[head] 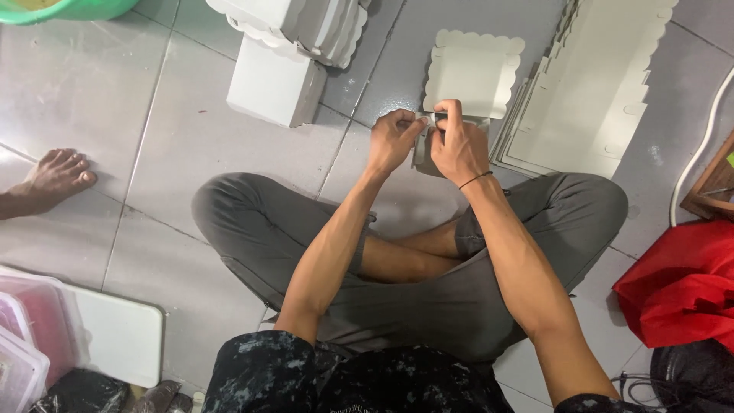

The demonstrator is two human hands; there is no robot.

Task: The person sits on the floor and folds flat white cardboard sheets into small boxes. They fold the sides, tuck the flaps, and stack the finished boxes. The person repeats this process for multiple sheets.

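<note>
Grey glossy floor tiles (153, 138) carry everything, and the person sits cross-legged on them in grey trousers; a fanned stack of flat cream card blanks with scalloped edges (589, 84) lies to the right of the hands, seemingly within easy reach; a red crumpled cloth (680, 291) sits at the right edge; a pile of folded white card boxes (294, 46) stands ahead to the left, well apart from the hands; a single cream scalloped card sheet (474, 69) lies just beyond the fingers; a small cream card piece (424, 149) is held low over the floor in front of the knees, probably so both hands can press on it; the left hand (394, 141) pinches its upper edge, grip closed on it; the right hand (459, 145), a thin black band at the wrist, clamps the same piece from the other side, fingers curled over it; another person's bare foot (57, 176) rests at far left, clear of the work.
</note>
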